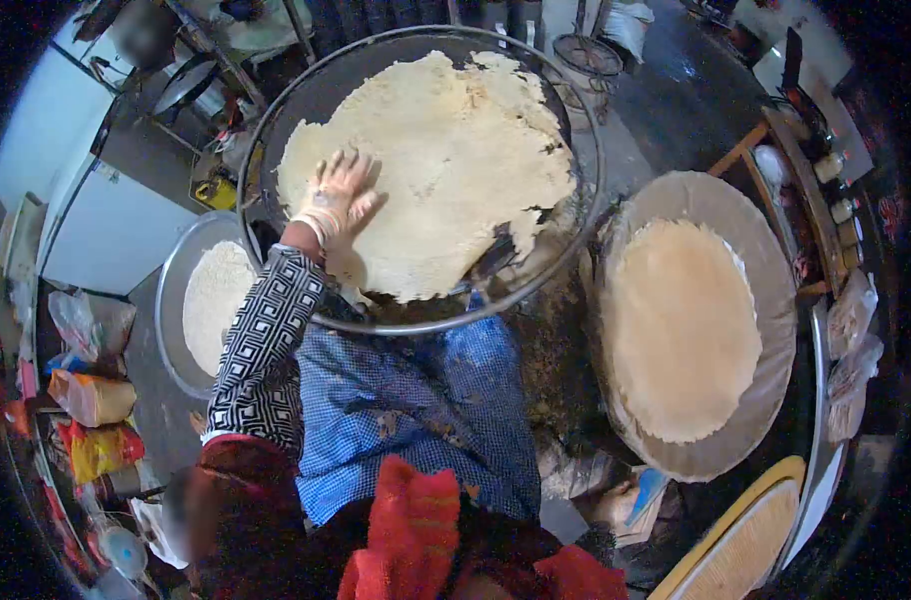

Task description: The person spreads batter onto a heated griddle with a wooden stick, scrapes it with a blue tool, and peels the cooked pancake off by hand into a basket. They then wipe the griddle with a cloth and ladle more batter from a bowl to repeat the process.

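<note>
My left hand (340, 198), in a thin pale glove smeared with dough, lies over the left side of a big sheet of pale batter (436, 165). Its fingers are stretched out, and it grips nothing. The batter covers most of a wide round dark griddle (311, 105) with a metal rim. Ragged edges and gaps show along the sheet's right and lower right sides. A patterned black-and-white sleeve covers my left forearm. My right hand is out of view.
At right, a large round cloth-covered tray (776, 330) holds a thin round flatbread (684, 330). A metal basin (176, 345) with pale dough or flour (211, 305) stands at left. Plastic bags (94, 325) lie further left, and a wooden shelf (801, 190) stands far right.
</note>
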A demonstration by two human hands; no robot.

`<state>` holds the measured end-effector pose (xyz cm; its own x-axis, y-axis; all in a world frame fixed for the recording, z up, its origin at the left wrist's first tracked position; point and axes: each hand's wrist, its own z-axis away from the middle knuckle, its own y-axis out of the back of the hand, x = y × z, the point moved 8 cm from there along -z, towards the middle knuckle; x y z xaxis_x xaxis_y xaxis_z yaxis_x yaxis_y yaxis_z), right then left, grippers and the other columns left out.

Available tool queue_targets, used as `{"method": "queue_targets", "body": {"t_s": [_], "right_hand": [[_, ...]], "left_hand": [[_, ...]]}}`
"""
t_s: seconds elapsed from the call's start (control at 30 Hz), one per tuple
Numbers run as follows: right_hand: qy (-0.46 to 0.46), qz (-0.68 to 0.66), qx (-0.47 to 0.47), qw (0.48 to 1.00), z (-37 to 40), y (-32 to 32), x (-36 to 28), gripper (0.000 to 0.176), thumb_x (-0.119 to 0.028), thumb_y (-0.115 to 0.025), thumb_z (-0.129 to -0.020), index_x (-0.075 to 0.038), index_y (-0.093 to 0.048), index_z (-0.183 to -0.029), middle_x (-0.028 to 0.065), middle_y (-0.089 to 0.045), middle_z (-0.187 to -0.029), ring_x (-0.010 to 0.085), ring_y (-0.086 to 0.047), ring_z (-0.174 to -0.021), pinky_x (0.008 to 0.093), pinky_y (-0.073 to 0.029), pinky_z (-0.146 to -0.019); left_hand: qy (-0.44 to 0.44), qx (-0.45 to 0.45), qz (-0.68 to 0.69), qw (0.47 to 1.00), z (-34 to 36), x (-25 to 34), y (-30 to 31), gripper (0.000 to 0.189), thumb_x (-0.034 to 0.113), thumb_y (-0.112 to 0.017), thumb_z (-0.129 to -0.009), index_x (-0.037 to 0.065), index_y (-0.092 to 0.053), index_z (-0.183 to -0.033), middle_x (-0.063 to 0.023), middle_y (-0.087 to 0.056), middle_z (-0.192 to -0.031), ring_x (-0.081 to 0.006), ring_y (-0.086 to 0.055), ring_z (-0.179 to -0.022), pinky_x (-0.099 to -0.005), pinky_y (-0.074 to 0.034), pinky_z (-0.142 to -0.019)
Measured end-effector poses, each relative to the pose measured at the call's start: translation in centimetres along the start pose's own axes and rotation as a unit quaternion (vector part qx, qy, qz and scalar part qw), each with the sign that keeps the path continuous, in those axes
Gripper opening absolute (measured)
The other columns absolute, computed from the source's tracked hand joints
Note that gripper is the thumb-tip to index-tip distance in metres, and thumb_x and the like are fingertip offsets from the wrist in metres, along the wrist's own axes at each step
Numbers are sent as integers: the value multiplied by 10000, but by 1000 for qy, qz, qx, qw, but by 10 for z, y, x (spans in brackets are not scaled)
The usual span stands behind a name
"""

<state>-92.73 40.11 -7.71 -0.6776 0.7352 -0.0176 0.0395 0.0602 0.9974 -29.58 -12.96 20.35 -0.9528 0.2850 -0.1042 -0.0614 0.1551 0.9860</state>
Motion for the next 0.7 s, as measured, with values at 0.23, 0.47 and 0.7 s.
{"method": "queue_targets", "body": {"t_s": [0.23, 0.47, 0.7], "right_hand": [[59, -603, -193, 772, -21, 157, -330, 312, -96, -524, -955, 47, -515, -1233, 160, -590, -1201, 231, -586, -1044, 349, -474, -917], [87, -618, -250, 740, -67, 211, -537, 612, -199, -711, -812, 61, -434, -1292, 195, -639, -1079, 191, -623, -902, 293, -506, -762], [276, -629, -153, 710, -113, 187, -541, 280, -154, -601, -861, 32, -626, -1068, 113, -672, -1003, 210, -632, -872, 315, -500, -767]], "left_hand": [[69, -28, 30, 997, 3, 14, -44, 708, 537, -403, -930, 87, -282, -1463, -162, -271, -1519, -316, -232, -1412, -476, -146, -1143], [120, -63, 59, 989, 22, 40, -38, 743, 565, -362, -933, 48, -272, -1458, -219, -262, -1507, -386, -223, -1398, -527, -128, -1132], [60, 71, 300, 950, 83, 51, 30, 602, 365, -536, -903, 13, -390, -1369, -282, -428, -1346, -434, -397, -1252, -470, -299, -1070]]}}
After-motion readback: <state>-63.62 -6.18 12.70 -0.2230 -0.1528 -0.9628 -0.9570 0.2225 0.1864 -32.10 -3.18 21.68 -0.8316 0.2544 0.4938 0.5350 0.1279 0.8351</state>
